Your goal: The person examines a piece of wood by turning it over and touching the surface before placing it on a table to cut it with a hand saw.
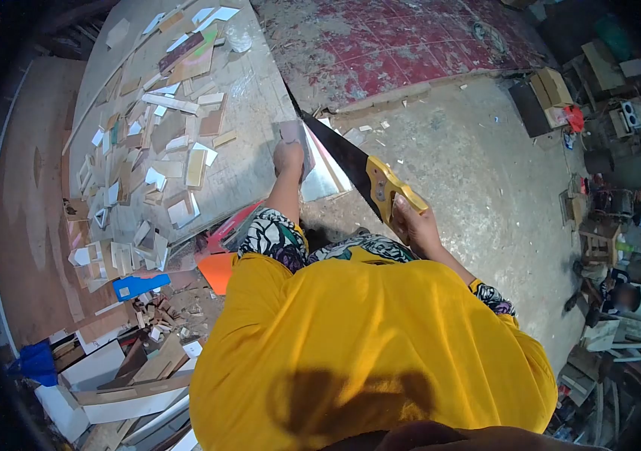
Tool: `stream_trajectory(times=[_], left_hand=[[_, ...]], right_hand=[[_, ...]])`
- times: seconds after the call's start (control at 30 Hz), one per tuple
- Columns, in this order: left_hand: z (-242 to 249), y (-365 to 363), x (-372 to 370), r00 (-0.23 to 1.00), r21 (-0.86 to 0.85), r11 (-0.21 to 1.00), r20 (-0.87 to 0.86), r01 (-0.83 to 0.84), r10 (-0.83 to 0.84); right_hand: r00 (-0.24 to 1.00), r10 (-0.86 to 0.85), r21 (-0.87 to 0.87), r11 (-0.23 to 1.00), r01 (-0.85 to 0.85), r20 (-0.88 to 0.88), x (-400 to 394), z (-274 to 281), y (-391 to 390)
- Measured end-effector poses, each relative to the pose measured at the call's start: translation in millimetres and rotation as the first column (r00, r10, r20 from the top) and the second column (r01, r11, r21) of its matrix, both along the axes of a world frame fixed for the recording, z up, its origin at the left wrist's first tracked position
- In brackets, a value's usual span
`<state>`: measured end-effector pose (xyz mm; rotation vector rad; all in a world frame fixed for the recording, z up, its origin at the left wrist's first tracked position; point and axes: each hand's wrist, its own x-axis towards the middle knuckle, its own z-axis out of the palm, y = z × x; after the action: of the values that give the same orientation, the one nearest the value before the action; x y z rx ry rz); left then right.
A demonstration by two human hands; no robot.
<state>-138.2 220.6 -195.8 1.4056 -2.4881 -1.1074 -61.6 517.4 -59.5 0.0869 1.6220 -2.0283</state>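
In the head view my right hand [416, 223] is closed around the yellow handle of a hand saw [344, 156]. Its dark blade slants up and left, and the tip reaches the table edge beside a small brownish board [307, 150]. My left hand [288, 156] grips that board at the right edge of the work table [249, 98], close to the blade. Below the blade, white and reddish strips [328, 177] show past the table edge.
Scattered wood offcuts [194, 169] cover much of the table. A blue piece [140, 286] and an orange piece [215, 272] lie near its front edge. Scrap boards [133, 376] are heaped lower left. A person [617, 295] is at the far right, near cardboard boxes [550, 89] and clutter.
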Motion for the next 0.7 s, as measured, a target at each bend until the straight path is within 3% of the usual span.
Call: stream_trajectory(times=[0.2,0.43,0.5,0.53,0.6,0.63,0.7], left_hand=[[3.1,-1.6,-5.0,1.000,-0.079,0.997,-0.018,0.001,-0.002],[-12.0,-10.6,-10.4,0.998,-0.012,1.000,-0.062,-0.014,0.013],[-50.3,-24.9,-18.1,0.938,0.143,0.981,-0.301,-0.134,0.172],[-47.9,-26.7,-16.8,0.939,0.142,0.980,-0.298,-0.136,0.173],[-42.3,-32.1,-15.7,0.886,0.429,0.903,-0.410,-0.024,0.218],[-35.8,-31.9,-13.6,0.885,0.428,0.903,-0.409,-0.029,0.223],[-20.6,-29.5,-6.2,0.740,0.639,0.769,-0.527,0.019,0.419]], right_hand=[[0.998,0.009,-0.127,0.992,-0.002,0.055,-13.6,3.3,-10.2],[0.997,0.046,-0.233,0.972,-0.030,0.063,-19.0,17.0,-16.1],[0.997,0.058,-0.038,0.997,-0.060,-0.051,-14.0,20.4,-18.4],[0.992,0.092,0.012,0.996,-0.091,-0.083,-13.8,18.2,-17.6],[0.996,0.069,-0.017,0.997,-0.070,-0.057,-13.1,18.8,-16.9],[0.998,0.047,-0.043,0.998,-0.048,-0.033,-13.7,18.8,-16.6],[1.000,-0.009,-0.122,0.992,0.007,-0.015,-16.1,17.8,-13.8]])
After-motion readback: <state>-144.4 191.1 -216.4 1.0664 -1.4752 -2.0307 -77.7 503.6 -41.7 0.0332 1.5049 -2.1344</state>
